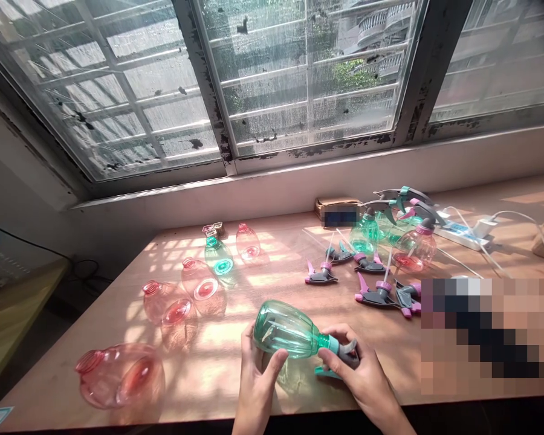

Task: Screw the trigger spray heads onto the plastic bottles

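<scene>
A clear green spray bottle [286,329] lies on its side in the air above the table, its neck pointing right. My left hand [259,377] is wrapped round the bottle's base end, thumb on the near side. At the neck, my right hand [358,368] grips the trigger sprayer head [347,350], with fingers at its light teal collar. The teal trigger shows below the right thumb. Part of the grey head is covered by my fingers. Whether the collar is fully seated on the neck I cannot tell.
Several open pink bottles [120,377] and one green bottle [218,257] stand at left. Loose grey-and-pink sprayer heads [379,293] lie at right. Behind them are bottles with heads fitted [417,244], a power strip [462,232] and a small cardboard box [338,205]. A blurred patch covers the right edge.
</scene>
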`<state>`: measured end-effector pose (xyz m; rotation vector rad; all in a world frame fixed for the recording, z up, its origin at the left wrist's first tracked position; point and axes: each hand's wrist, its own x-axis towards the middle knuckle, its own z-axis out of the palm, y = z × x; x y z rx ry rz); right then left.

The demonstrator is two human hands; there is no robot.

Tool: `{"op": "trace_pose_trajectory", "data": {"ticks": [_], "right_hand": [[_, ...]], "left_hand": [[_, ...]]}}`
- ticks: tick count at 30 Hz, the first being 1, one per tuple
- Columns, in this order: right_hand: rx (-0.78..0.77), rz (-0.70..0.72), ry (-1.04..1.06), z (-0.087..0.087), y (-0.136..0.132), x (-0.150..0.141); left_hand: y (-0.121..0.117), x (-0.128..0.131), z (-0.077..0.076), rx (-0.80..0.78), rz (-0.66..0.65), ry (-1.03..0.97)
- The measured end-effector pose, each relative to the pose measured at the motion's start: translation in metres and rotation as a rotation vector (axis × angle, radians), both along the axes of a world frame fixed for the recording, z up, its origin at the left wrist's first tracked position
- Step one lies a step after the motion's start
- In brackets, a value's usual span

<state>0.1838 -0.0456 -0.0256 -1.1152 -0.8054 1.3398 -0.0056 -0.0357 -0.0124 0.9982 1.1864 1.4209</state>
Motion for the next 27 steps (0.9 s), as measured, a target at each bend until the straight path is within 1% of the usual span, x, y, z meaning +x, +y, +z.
{"op": "trace_pose_trajectory", "data": {"ticks": [6,10,13,16,20,22,25,27], "right_hand": [[0.051,-0.035,-0.033,-0.001,0.005,0.004],[0.054,-0.045,-0.040,-0.003,0.005,0.004],[0.033,-0.028,-0.035,-0.005,0.003,0.001],[0.029,-0.006,-0.017,-0.006,0.001,-0.002],[0.023,-0.008,0.004,-0.007,0.001,-0.001],[0.019,-0.020,-0.002,-0.006,0.002,0.001],[0.023,-0.038,-0.010,-0.005,0.005,0.004],[0.022,-0.048,-0.010,-0.005,0.006,0.005]], "left_hand": [[0.003,0.002,-0.005,0.029,-0.062,-0.023],[0.002,-0.003,-0.015,0.039,-0.128,-0.016],[0.002,-0.008,-0.021,0.056,-0.076,0.025],[0.001,-0.008,-0.019,0.050,-0.008,0.046],[0.000,-0.004,-0.010,0.043,-0.005,0.043],[0.000,-0.003,-0.010,0.045,-0.032,0.020],[0.002,-0.006,-0.015,0.044,-0.099,-0.029],[0.004,-0.007,-0.019,0.040,-0.119,-0.040]]}}
